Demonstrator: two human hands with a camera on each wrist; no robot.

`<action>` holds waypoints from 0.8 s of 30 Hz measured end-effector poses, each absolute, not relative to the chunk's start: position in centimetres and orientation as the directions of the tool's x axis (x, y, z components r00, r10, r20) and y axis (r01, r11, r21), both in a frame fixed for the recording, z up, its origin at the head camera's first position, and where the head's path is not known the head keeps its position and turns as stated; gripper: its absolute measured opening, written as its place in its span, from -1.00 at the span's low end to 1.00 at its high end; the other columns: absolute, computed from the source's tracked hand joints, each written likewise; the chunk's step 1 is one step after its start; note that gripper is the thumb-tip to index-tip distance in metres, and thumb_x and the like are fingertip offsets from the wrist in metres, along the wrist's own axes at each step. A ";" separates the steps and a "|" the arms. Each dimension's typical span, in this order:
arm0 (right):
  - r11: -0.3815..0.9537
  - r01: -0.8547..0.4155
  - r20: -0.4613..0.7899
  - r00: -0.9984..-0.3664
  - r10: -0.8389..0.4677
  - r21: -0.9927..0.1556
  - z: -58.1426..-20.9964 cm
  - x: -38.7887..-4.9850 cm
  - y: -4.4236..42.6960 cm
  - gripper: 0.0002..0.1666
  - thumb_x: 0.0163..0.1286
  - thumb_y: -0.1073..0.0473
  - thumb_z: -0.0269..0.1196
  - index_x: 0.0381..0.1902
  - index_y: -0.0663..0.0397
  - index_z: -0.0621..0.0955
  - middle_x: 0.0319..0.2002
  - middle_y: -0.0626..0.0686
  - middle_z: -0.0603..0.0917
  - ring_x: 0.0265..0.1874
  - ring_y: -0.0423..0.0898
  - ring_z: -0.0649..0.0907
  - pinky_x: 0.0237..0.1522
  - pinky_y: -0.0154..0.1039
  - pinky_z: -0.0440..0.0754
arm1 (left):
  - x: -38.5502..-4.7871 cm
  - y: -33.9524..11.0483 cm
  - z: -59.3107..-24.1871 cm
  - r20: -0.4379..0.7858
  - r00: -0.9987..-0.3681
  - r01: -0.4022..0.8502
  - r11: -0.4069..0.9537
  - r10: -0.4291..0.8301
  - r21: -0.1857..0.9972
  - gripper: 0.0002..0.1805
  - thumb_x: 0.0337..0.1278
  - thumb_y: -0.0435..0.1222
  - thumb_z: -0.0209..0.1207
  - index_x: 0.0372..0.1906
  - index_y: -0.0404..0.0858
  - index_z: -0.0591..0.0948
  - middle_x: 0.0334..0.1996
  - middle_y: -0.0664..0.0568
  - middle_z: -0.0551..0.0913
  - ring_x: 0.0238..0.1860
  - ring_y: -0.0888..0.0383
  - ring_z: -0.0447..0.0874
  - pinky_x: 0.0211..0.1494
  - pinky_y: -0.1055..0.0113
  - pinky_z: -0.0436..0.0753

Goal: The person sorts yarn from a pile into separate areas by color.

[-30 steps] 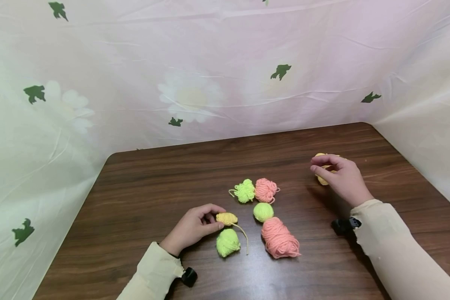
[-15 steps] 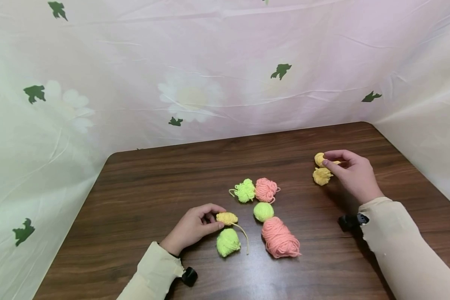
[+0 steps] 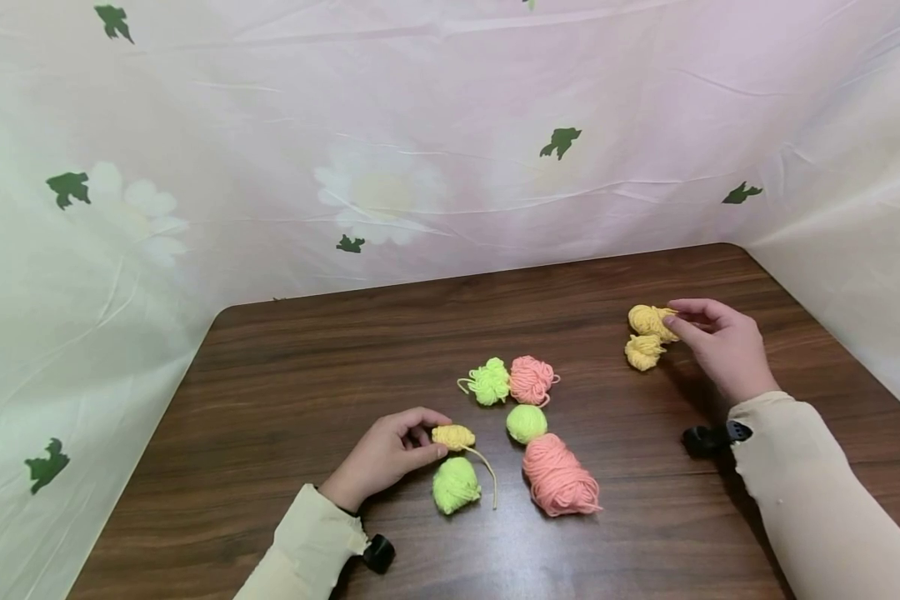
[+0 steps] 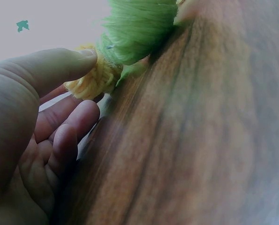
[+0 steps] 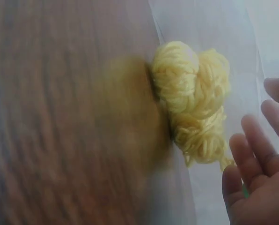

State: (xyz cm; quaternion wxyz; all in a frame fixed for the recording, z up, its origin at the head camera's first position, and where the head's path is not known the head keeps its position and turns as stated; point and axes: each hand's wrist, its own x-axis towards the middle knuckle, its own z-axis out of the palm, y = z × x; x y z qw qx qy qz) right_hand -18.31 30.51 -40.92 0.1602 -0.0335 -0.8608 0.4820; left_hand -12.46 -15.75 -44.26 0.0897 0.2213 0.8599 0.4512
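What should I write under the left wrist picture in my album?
Left grip holding a little yellow yarn bundle beside a green yarn ball.

Head view downward, wrist views close, table (image 3: 330,354) shared

Yellow yarn (image 3: 453,437), lime yarn (image 3: 456,485) and coral yarn (image 3: 559,479) were plain, the table (image 3: 345,358) streaked brown, the backdrop (image 3: 450,100) daisy-patterned pale pink.

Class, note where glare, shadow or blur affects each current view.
Head view: soft glare on the near part of the table, shadow beneath the right sleeve; left wrist: backdrop washed out, table blurred toward the right; right wrist: table smeared, yellow yarn clearer.
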 end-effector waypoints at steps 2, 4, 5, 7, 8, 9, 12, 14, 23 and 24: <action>0.523 -0.087 0.225 -0.952 0.206 -0.848 -41.1 -18.4 30.7 -0.46 0.41 0.02 0.33 0.20 0.26 0.59 -0.21 -0.33 0.64 -0.24 -0.43 0.59 -0.32 -0.58 0.49 | -12.5 -15.7 -44.3 0.045 -0.886 0.300 0.498 0.461 0.814 -0.73 0.20 -0.19 0.39 0.00 0.01 0.70 -0.41 0.18 0.62 -0.38 0.24 0.55 -0.36 0.39 0.53; 0.529 -0.055 0.183 -0.964 0.194 -0.847 -41.2 -18.4 30.8 -0.39 0.42 -0.03 0.31 0.27 0.24 0.54 -0.04 -0.12 0.66 -0.10 -0.31 0.59 -0.25 -0.56 0.48 | -12.5 -15.7 -44.3 0.047 -0.886 0.303 0.498 0.462 0.812 -0.73 0.20 -0.19 0.39 0.00 0.01 0.70 -0.41 0.19 0.62 -0.39 0.24 0.54 -0.37 0.39 0.53; 0.532 -0.037 0.157 -0.971 0.182 -0.846 -41.3 -18.5 30.9 -0.35 0.43 -0.06 0.30 0.32 0.22 0.51 0.08 -0.01 0.64 0.01 -0.21 0.58 -0.19 -0.53 0.47 | -12.5 -15.7 -44.3 0.050 -0.885 0.305 0.493 0.463 0.815 -0.73 0.20 -0.19 0.39 0.00 0.00 0.70 -0.41 0.19 0.62 -0.39 0.25 0.54 -0.37 0.39 0.53; 0.546 -0.006 0.107 -0.982 0.154 -0.838 -41.3 -18.6 31.0 -0.26 0.44 -0.12 0.27 0.40 0.19 0.43 0.31 0.19 0.48 0.22 0.03 0.49 -0.04 -0.38 0.46 | -12.4 -15.8 -44.3 0.051 -0.885 0.306 0.496 0.462 0.812 -0.73 0.20 -0.19 0.39 0.01 0.01 0.70 -0.41 0.20 0.62 -0.39 0.25 0.54 -0.37 0.39 0.54; 0.550 0.006 0.083 -0.987 0.137 -0.835 -41.3 -18.6 31.1 -0.22 0.45 -0.14 0.25 0.44 0.18 0.38 0.40 0.25 0.38 0.29 0.14 0.42 0.01 -0.31 0.43 | -12.4 -15.8 -44.3 0.053 -0.885 0.307 0.497 0.462 0.812 -0.72 0.20 -0.19 0.39 0.01 0.02 0.70 -0.41 0.20 0.62 -0.39 0.26 0.55 -0.37 0.39 0.54; 0.558 0.011 0.066 -0.991 0.119 -0.830 -41.4 -18.7 31.2 -0.20 0.46 -0.16 0.23 0.47 0.17 0.35 0.45 0.28 0.30 0.34 0.22 0.35 0.02 -0.26 0.40 | -12.4 -15.8 -44.3 0.055 -0.885 0.310 0.498 0.462 0.810 -0.72 0.20 -0.19 0.39 0.01 0.02 0.70 -0.41 0.20 0.62 -0.39 0.26 0.55 -0.37 0.39 0.54; 0.559 0.020 0.033 -0.996 0.085 -0.829 -41.7 -18.8 31.4 -0.16 0.48 -0.18 0.19 0.51 0.17 0.28 0.46 0.33 0.26 0.33 0.27 0.32 -0.01 -0.28 0.41 | -12.4 -15.7 -44.2 0.051 -0.886 0.307 0.501 0.460 0.809 -0.72 0.19 -0.20 0.40 0.01 0.03 0.70 -0.41 0.20 0.63 -0.39 0.26 0.55 -0.37 0.39 0.55; 0.567 0.021 0.023 -0.997 0.071 -0.823 -41.9 -18.9 31.6 -0.16 0.49 -0.19 0.17 0.52 0.16 0.27 0.43 0.35 0.30 0.26 0.20 0.35 -0.11 -0.43 0.39 | -12.4 -15.7 -44.2 0.049 -0.886 0.305 0.498 0.461 0.812 -0.72 0.20 -0.20 0.39 0.01 0.02 0.70 -0.40 0.20 0.62 -0.39 0.26 0.55 -0.37 0.39 0.55; 0.569 0.047 0.010 -0.995 0.095 -0.821 -42.9 -19.2 31.9 -0.23 0.47 -0.22 0.17 0.41 0.18 0.43 0.34 0.29 0.44 0.11 -0.21 0.44 -0.14 -0.55 0.38 | -12.5 -15.7 -44.3 0.044 -0.887 0.298 0.498 0.459 0.814 -0.73 0.20 -0.19 0.40 0.00 0.00 0.70 -0.41 0.18 0.62 -0.39 0.24 0.54 -0.36 0.40 0.53; 0.569 0.042 0.018 -0.995 0.100 -0.821 -43.0 -19.2 31.9 -0.25 0.47 -0.21 0.18 0.39 0.18 0.45 0.32 0.29 0.46 0.08 -0.25 0.45 -0.16 -0.56 0.40 | -12.4 -15.7 -44.2 0.045 -0.887 0.297 0.494 0.459 0.817 -0.73 0.20 -0.19 0.39 0.01 0.00 0.70 -0.40 0.18 0.62 -0.40 0.24 0.54 -0.37 0.40 0.53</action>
